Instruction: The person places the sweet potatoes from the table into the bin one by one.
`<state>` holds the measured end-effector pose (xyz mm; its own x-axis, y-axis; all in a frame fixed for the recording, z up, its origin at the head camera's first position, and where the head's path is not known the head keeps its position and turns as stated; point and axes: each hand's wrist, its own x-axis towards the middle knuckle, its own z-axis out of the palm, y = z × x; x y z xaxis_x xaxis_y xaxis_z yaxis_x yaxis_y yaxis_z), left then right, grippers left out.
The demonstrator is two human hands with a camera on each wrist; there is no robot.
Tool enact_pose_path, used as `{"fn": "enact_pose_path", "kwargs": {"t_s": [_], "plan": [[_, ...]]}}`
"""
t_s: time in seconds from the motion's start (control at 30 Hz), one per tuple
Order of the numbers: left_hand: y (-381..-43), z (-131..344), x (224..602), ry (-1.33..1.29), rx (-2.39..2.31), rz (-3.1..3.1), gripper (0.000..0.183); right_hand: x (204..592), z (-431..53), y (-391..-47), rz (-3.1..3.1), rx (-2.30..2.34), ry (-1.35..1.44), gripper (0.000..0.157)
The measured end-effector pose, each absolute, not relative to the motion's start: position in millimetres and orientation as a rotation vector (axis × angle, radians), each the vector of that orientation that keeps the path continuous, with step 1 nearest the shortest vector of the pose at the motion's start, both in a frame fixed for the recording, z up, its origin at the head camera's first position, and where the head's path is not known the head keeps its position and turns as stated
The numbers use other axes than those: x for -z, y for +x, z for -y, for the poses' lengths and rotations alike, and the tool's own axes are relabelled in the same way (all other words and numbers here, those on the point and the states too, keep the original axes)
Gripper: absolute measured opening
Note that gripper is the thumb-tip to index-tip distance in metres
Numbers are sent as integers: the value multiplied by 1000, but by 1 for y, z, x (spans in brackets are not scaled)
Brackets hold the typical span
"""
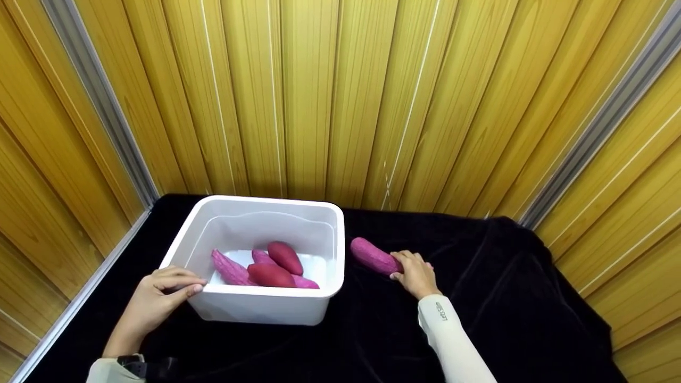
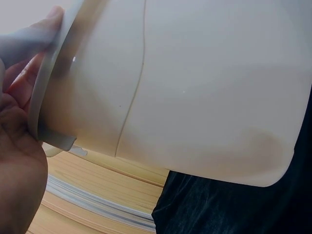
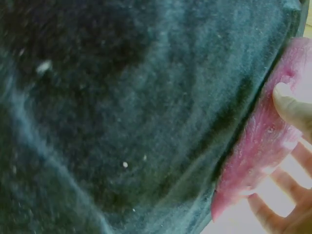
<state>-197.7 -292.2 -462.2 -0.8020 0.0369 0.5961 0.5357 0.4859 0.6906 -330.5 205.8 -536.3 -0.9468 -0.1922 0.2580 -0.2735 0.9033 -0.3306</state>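
A white plastic tub (image 1: 260,308) stands left of centre, with several sweet potatoes on its floor, some pink and some dark red, such as the red one (image 1: 271,275). At its front left corner my left hand (image 1: 154,298) pinches the rim between thumb and fingers; the left wrist view shows the tub's wall (image 2: 195,97) up close. To the right of the tub, a long pink sweet potato (image 1: 372,256) lies on the black cloth. My right hand (image 1: 416,272) grips its right end from above, thumb on one side and fingers on the other (image 3: 287,185).
Black cloth (image 1: 511,308) covers the table and lies in folds on the right. Yellow wood-patterned panels (image 1: 340,106) close off the back and both sides, with grey metal strips (image 1: 101,96) in the corners.
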Motion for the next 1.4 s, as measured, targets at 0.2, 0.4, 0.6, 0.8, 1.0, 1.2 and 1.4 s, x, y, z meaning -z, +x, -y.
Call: {"fn": "enact_pose_path", "kwargs": {"t_s": [0.2,0.4,0.6,0.8,1.0,1.2,1.4], "plan": [[-197,293,461,-478,1289,2219,27,530,-207,-329,2901,-572,339,52],[-197,293,461,-488,1276,2214,27,527,-211,-326,2954,-576,336,52],[-198,293,462,-504,1308,2200,26,521,-212,-322,2969,-614,352,52],[-198,292,461,-489,1303,2209,26,517,-213,-320,2993,-702,328,52],[-199,292,461,-492,1291,2206,27,514,-214,-315,3028,-852,264,55],[-199,292,463,-488,1300,2206,28,513,-217,-308,3034,-985,228,57],[-197,291,462,-485,1315,2208,26,516,-221,-304,3006,-1108,256,58]]}}
